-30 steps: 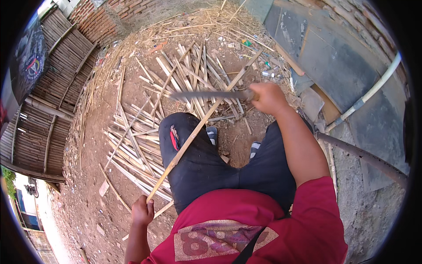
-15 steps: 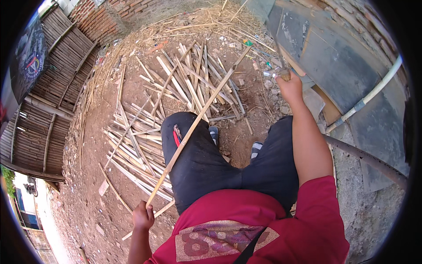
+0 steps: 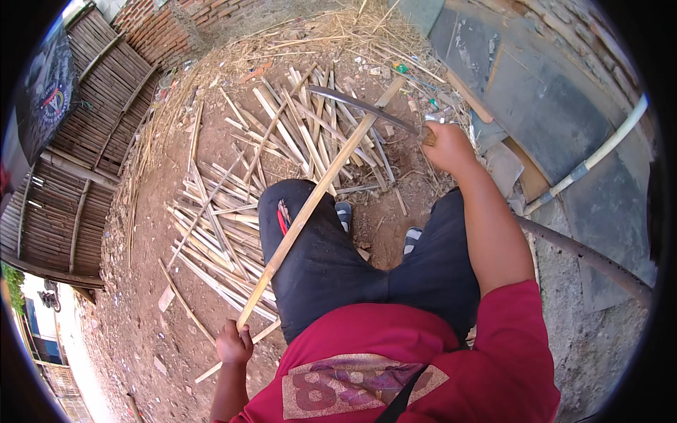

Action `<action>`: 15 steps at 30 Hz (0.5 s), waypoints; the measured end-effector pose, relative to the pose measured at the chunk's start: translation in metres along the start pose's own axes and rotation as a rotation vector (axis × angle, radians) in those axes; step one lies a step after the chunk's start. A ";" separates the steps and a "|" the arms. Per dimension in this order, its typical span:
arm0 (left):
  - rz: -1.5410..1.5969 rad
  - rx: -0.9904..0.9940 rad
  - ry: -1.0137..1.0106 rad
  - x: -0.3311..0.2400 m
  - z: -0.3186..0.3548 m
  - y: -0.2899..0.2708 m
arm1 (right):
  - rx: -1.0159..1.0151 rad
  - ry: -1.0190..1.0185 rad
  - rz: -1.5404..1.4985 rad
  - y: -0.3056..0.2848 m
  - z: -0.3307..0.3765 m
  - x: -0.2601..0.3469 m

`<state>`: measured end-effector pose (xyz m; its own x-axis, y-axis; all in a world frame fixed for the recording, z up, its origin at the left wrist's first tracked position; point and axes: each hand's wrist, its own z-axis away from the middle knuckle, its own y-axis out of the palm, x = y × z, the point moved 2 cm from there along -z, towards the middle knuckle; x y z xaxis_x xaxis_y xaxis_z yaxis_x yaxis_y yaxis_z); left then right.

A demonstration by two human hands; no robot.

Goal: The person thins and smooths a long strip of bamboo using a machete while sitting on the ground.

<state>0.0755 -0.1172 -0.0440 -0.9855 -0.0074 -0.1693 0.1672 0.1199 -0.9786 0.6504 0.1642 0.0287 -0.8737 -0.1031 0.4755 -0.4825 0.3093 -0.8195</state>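
1. The bamboo strip (image 3: 303,222) slants over the left thigh (image 3: 321,264), its near end in the left hand (image 3: 234,342), whose fingers are curled closed around it. With only that one hand on the strip, it could roll or swing sideways under a push.
2. The right hand (image 3: 449,148) is wrapped firmly about the wooden handle (image 3: 428,135) of a long knife (image 3: 352,101). Its blade crosses the strip near the far end (touching or just above, I cannot tell). A shallow angle could make the edge skid.
3. Should the blade run down the strip, the left thigh lies in line, and the trouser cloth would likely give little protection.
4. A stroke that overshoots could drop toward the striped footwear (image 3: 343,215) or snag in the loose pile of strips (image 3: 218,236).
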 end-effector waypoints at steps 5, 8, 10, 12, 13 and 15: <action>0.008 0.007 0.021 -0.001 -0.001 -0.002 | 0.118 -0.408 0.167 0.004 0.015 0.052; -0.032 0.038 -0.008 0.000 0.000 -0.003 | 0.121 -0.029 0.034 0.016 0.001 0.015; -0.045 0.023 -0.049 -0.017 -0.009 -0.008 | 0.121 0.139 0.095 0.014 -0.010 0.001; -0.041 -0.043 -0.003 -0.008 -0.008 -0.013 | 0.077 0.123 0.133 0.003 -0.005 0.011; -0.038 -0.061 0.018 -0.004 -0.005 -0.014 | 0.067 0.122 0.156 -0.002 0.002 0.018; -0.036 0.014 -0.009 0.001 -0.005 -0.009 | 0.001 0.008 0.025 -0.005 0.006 0.030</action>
<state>0.0727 -0.1131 -0.0346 -0.9906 -0.0205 -0.1349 0.1320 0.1058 -0.9856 0.6260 0.1536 0.0446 -0.8848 -0.0882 0.4576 -0.4609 0.3103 -0.8314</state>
